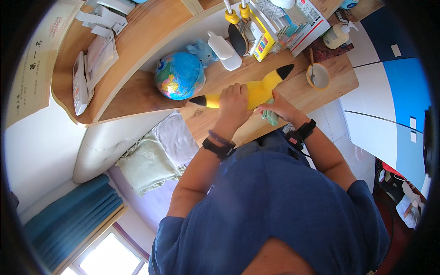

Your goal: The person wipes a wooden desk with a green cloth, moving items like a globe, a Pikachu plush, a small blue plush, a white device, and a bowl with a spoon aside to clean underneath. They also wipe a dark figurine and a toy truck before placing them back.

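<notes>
A yellow figure with long black-tipped ears (258,92) is held over the wooden desk, its ears pointing left and upper right. My left hand (234,103) wraps around it near the base of the left ear, fingers over the top. Lower on its right side, my right hand (280,107) grips a crumpled green cloth (271,116) against the figure. The figure's underside and whatever face it has are hidden from me. Both wrists wear black straps, and a purple band circles the left one.
Behind the hands stand a globe (179,75), a blue plush toy (202,52), a white device (225,51) and several books (266,41). To the right sit a bowl (321,77) with a spoon and a pump bottle (337,36). A curved shelf (137,58) overhangs the left side.
</notes>
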`<state>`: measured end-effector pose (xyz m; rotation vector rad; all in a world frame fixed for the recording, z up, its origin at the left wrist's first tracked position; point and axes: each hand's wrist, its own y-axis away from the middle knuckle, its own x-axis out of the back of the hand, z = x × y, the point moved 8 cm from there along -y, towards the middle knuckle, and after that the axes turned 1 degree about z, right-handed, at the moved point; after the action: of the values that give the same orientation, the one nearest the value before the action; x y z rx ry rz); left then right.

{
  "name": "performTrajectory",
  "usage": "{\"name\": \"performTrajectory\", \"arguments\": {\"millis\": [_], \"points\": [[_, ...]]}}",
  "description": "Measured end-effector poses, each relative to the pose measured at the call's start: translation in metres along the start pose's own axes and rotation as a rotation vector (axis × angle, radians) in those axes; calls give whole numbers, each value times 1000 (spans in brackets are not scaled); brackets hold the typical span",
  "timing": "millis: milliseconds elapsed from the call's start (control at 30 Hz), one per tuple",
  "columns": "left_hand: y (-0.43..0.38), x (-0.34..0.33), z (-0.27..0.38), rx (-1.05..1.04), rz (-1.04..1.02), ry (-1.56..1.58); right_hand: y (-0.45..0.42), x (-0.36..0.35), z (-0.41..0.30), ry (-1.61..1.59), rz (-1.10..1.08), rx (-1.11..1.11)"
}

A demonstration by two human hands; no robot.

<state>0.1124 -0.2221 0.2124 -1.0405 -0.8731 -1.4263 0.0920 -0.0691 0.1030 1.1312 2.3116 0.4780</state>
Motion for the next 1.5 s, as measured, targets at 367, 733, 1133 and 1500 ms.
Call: {"name": "performTrajectory", "arguments": {"millis": [367,733,1133,1500], "points": [[35,-6,18,-132,28,255,-21,172,-29,-124,219,19],[74,-35,-27,40,49,414,-36,209,-8,-226,500,238],[96,-95,-84,580,119,1012,-48,-64,74,-649,19,-291],[147,-185,-206,857,237,912,-83,-66,79,925,131,385]]}}
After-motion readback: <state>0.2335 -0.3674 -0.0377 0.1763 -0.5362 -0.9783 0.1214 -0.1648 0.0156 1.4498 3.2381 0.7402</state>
